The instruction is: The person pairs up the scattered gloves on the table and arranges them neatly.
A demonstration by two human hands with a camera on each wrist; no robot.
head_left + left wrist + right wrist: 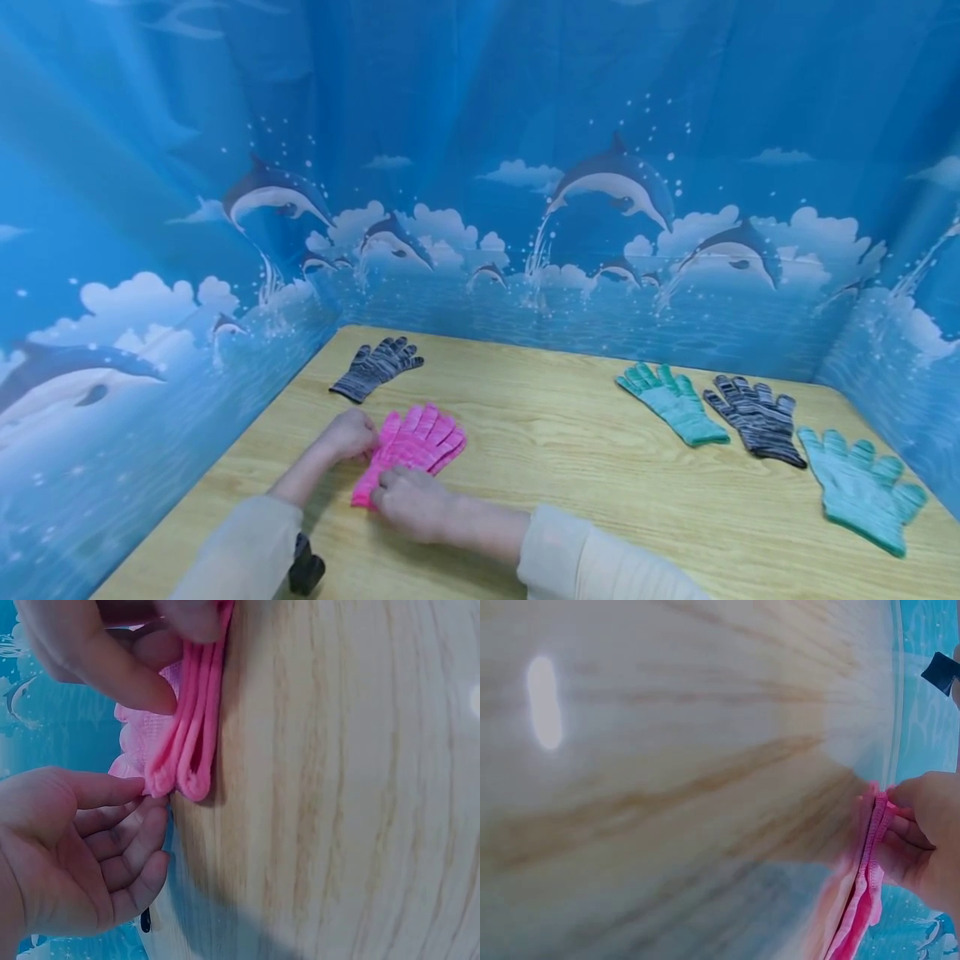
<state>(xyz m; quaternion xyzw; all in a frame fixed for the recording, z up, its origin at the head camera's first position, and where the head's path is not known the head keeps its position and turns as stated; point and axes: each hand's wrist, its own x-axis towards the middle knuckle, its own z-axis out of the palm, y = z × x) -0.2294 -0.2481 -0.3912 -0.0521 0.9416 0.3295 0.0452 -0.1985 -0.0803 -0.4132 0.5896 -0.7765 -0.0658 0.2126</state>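
A pair of pink knit gloves (417, 442) lies stacked near the left side of the table, fingers pointing away from me. In the left wrist view the layered cuffs (196, 742) show edge-on as several folds. My left hand (349, 435) is at the left edge of the stack; its thumb and index finger pinch a cuff corner in the left wrist view. From the near side, my right hand (414, 503) holds the cuff end, fingers bent over it. Its thumb and fingers grip the pink edge in the right wrist view, with the fingertips partly hidden.
A grey-black knit glove (377, 368) lies behind the pink ones. Toward the right are a green glove (675, 403), another grey-black glove (759, 420) and a pale green glove (864, 487). Blue dolphin-print curtains (480, 183) enclose the wooden table (555, 433).
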